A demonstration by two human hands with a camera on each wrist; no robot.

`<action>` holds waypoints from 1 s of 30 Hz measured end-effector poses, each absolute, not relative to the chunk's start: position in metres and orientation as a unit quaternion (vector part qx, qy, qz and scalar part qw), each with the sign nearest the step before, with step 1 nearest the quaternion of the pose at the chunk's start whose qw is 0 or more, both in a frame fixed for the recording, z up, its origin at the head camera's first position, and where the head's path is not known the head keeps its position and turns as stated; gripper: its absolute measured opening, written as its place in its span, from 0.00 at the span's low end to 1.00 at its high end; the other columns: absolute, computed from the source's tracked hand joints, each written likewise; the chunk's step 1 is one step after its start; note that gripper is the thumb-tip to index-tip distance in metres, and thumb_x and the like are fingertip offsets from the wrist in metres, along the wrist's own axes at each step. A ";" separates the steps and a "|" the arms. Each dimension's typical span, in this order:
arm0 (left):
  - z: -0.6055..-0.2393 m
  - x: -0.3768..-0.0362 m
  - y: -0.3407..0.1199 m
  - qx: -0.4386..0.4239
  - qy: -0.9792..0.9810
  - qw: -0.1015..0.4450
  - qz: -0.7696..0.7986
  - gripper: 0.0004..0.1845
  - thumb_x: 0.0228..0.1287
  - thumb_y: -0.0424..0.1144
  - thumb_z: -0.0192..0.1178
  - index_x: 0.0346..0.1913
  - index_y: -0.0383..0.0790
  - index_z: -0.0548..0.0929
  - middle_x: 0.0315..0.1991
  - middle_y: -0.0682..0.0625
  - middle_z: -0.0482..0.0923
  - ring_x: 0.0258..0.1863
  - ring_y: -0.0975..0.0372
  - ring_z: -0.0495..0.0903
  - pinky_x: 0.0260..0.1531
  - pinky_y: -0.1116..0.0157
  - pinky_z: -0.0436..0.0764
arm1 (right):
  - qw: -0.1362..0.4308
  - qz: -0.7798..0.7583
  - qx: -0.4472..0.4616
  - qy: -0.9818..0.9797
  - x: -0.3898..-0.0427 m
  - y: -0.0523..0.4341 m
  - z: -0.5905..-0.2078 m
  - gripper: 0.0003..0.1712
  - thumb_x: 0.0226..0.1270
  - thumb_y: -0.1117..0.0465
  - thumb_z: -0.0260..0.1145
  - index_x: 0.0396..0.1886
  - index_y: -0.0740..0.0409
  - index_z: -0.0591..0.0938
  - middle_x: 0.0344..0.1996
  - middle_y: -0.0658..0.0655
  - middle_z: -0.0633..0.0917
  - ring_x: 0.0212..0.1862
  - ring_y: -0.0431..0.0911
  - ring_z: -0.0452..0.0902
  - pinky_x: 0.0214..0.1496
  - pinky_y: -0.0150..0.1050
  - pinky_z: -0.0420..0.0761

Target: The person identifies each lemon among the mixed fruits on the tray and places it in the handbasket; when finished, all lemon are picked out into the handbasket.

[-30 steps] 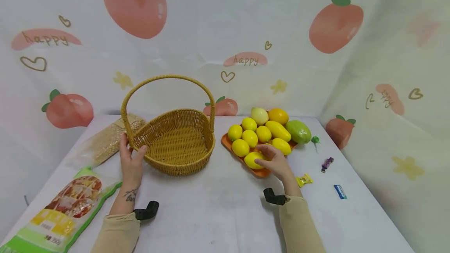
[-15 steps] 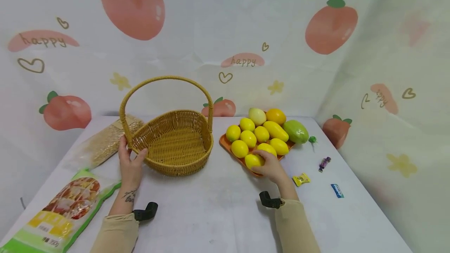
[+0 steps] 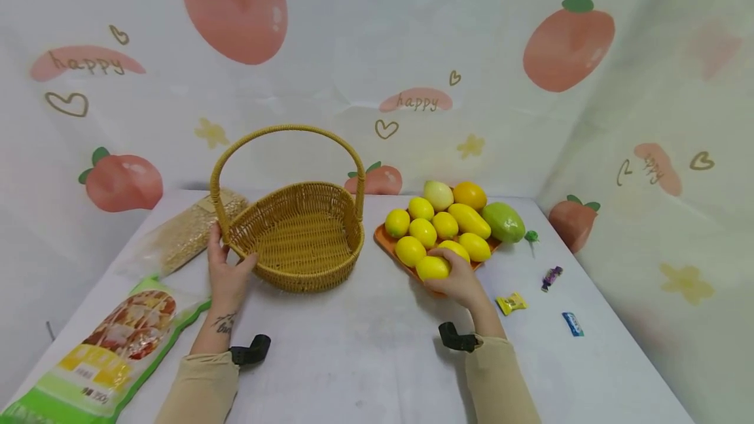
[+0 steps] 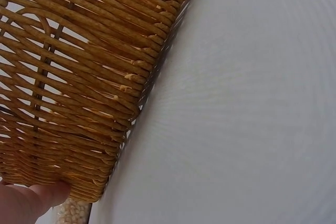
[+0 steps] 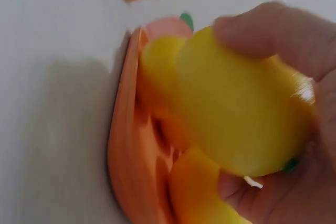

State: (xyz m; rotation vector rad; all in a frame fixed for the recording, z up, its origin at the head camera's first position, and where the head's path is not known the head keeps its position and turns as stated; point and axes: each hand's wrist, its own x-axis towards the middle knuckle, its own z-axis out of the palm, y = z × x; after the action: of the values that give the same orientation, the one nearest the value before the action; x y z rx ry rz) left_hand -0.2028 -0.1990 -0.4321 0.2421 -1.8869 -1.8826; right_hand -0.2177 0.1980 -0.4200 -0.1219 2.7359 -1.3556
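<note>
A woven wicker basket [image 3: 297,241] with a tall arched handle stands left of centre on the white table. My left hand [image 3: 226,267] grips its near left rim; the left wrist view shows the basket's weave [image 4: 79,77] and a fingertip [image 4: 31,200] on its edge. An orange tray [image 3: 385,241] to the right holds several yellow lemons, a pale fruit, an orange one and a green mango [image 3: 502,221]. My right hand [image 3: 456,277] holds the nearest lemon [image 3: 432,267] at the tray's front corner. The right wrist view shows that lemon [image 5: 241,114] in my curled fingers above the tray [image 5: 123,156].
A bag of grain [image 3: 188,231] lies behind the basket on the left, and a green-edged food packet [image 3: 112,345] lies at the near left. Small wrapped sweets [image 3: 510,303] are scattered to the right of the tray. The printed backdrop encloses the table's back and right.
My right hand's fingers have curled round the nearest lemon and it now sits slightly raised at the tray's corner. The left hand stays on the basket rim.
</note>
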 end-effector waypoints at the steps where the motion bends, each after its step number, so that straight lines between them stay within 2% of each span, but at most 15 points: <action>1: -0.432 -0.203 -0.199 0.088 -0.685 0.228 -0.687 0.48 0.53 0.18 0.51 0.74 0.51 0.44 0.73 0.51 0.40 0.70 0.49 0.44 0.62 0.43 0.61 | 0.039 -0.454 -0.041 0.889 -0.218 0.197 -0.419 0.31 0.47 0.62 0.72 0.55 0.53 0.75 0.57 0.57 0.74 0.57 0.53 0.65 0.62 0.54 0.66; 5: -0.433 -0.203 -0.200 0.088 -0.685 0.223 -0.688 0.49 0.53 0.18 0.52 0.73 0.52 0.44 0.73 0.51 0.41 0.70 0.50 0.44 0.63 0.44 0.61 | 0.013 -0.503 -0.057 0.862 -0.217 0.186 -0.409 0.30 0.47 0.63 0.72 0.54 0.51 0.76 0.57 0.55 0.75 0.56 0.51 0.66 0.61 0.50 0.68; 8: -0.434 -0.203 -0.201 0.086 -0.685 0.224 -0.688 0.49 0.53 0.18 0.52 0.73 0.52 0.44 0.73 0.52 0.41 0.71 0.51 0.44 0.63 0.44 0.62 | 0.003 -0.532 -0.087 0.842 -0.218 0.170 -0.400 0.30 0.47 0.63 0.73 0.54 0.52 0.76 0.56 0.56 0.75 0.54 0.51 0.68 0.56 0.46 0.70; 15: -0.434 -0.201 -0.200 0.080 -0.690 0.229 -0.682 0.48 0.52 0.19 0.52 0.74 0.48 0.44 0.73 0.49 0.41 0.70 0.49 0.45 0.63 0.44 0.61 | 0.059 -0.575 -0.168 0.799 -0.228 0.112 -0.381 0.30 0.49 0.62 0.72 0.56 0.52 0.76 0.54 0.54 0.76 0.48 0.50 0.70 0.48 0.39 0.76; 21: -0.437 -0.199 -0.198 0.082 -0.690 0.225 -0.683 0.48 0.52 0.19 0.52 0.74 0.48 0.43 0.73 0.49 0.40 0.70 0.49 0.45 0.63 0.44 0.61 | 0.070 -0.547 -0.245 0.798 -0.245 0.051 -0.372 0.32 0.49 0.62 0.72 0.57 0.54 0.75 0.54 0.55 0.76 0.45 0.48 0.73 0.44 0.37 0.77; 30: -0.435 -0.202 -0.202 0.084 -0.707 0.222 -0.666 0.49 0.53 0.21 0.53 0.74 0.51 0.42 0.73 0.50 0.38 0.71 0.49 0.44 0.64 0.46 0.62 | 0.085 -0.550 -0.241 0.795 -0.286 -0.019 -0.361 0.33 0.50 0.62 0.72 0.58 0.57 0.74 0.51 0.55 0.77 0.42 0.44 0.73 0.40 0.33 0.77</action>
State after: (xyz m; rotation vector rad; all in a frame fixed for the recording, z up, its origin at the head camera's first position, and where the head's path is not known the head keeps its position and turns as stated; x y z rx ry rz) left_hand -0.2020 -0.2022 -0.4350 0.2325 -1.9532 -1.8407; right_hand -0.2862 -0.0191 -0.3608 -0.7172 2.3704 -1.6411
